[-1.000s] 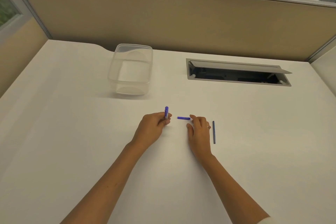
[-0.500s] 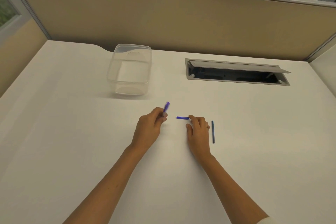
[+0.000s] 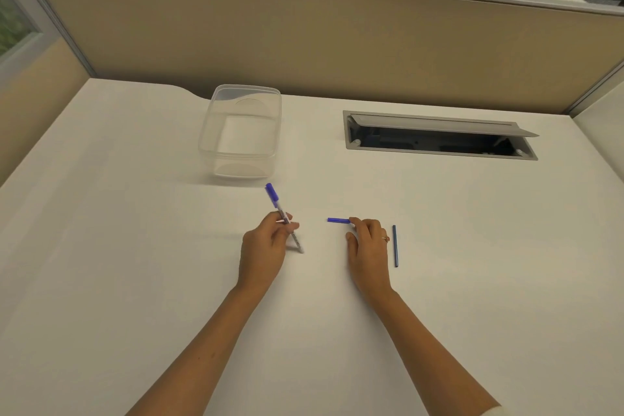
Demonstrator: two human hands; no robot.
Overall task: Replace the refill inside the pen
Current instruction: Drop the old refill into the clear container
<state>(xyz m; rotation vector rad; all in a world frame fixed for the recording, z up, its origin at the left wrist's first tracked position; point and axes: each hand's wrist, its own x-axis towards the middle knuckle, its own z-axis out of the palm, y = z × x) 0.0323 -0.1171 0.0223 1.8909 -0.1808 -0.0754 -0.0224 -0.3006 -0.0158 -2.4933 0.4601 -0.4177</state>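
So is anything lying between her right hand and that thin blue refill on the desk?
Nothing visible. The refill lies on bare desk just right of the right hand, with only a narrow gap between them. The small blue piece sits at the fingertips on the opposite side.

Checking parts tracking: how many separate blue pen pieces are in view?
3. The pen body with blue cap is held in the left hand. A short blue piece lies at the right hand fingertips. The thin refill lies right of that hand. None apparently hidden.
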